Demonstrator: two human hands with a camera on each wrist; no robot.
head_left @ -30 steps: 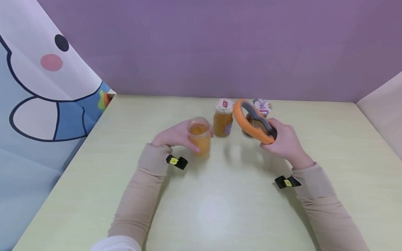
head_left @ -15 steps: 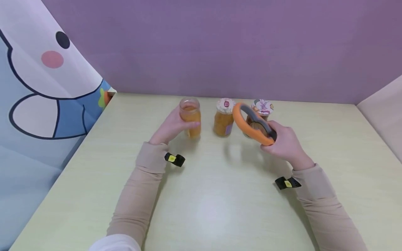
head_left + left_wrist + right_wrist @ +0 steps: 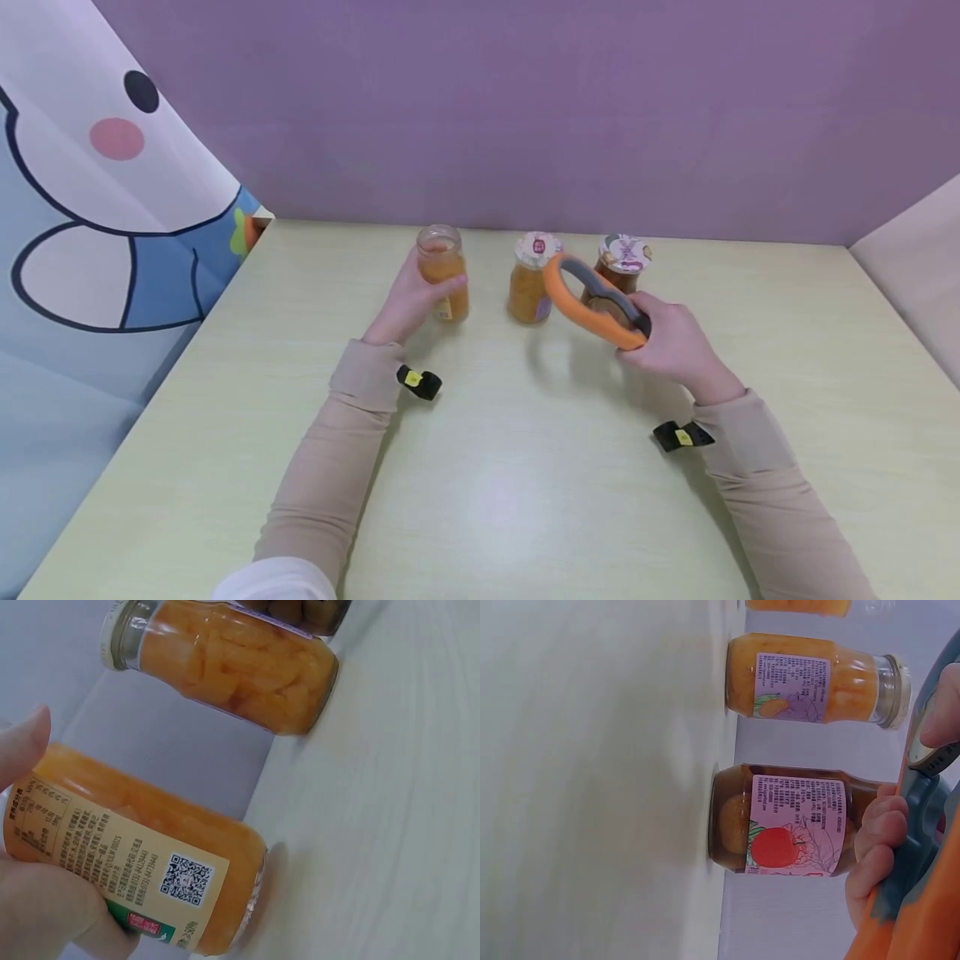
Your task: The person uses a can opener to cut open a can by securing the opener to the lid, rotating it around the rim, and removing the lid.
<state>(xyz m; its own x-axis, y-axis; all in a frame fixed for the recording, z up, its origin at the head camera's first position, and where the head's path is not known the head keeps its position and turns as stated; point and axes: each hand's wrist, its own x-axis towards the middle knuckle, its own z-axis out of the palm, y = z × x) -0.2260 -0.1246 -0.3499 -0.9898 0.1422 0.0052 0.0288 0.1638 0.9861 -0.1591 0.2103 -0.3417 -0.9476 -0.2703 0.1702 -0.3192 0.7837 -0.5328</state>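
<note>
Since the earlier frame, the lidless jar (image 3: 441,265) has shifted left and farther back on the table (image 3: 495,467). The left hand (image 3: 407,298) is wrapped round it, thumb across the near side; that grip probably keeps its uncovered mouth upright so nothing spills. Whether its base touches the tabletop, I cannot tell. To its right, apart from it, the orange jar (image 3: 528,293) stands upright, lidded. Next comes the jar opener (image 3: 585,320), tilted in the air before the brown jar (image 3: 780,821), which also stands upright with its lid on. The right hand (image 3: 671,342) is clamped on the opener, fingers curled, likely holding it high to clear the glass. Under its thumb, a round rim (image 3: 932,760) looks like a lid, perhaps gripped there so it doesn't drop.
</note>
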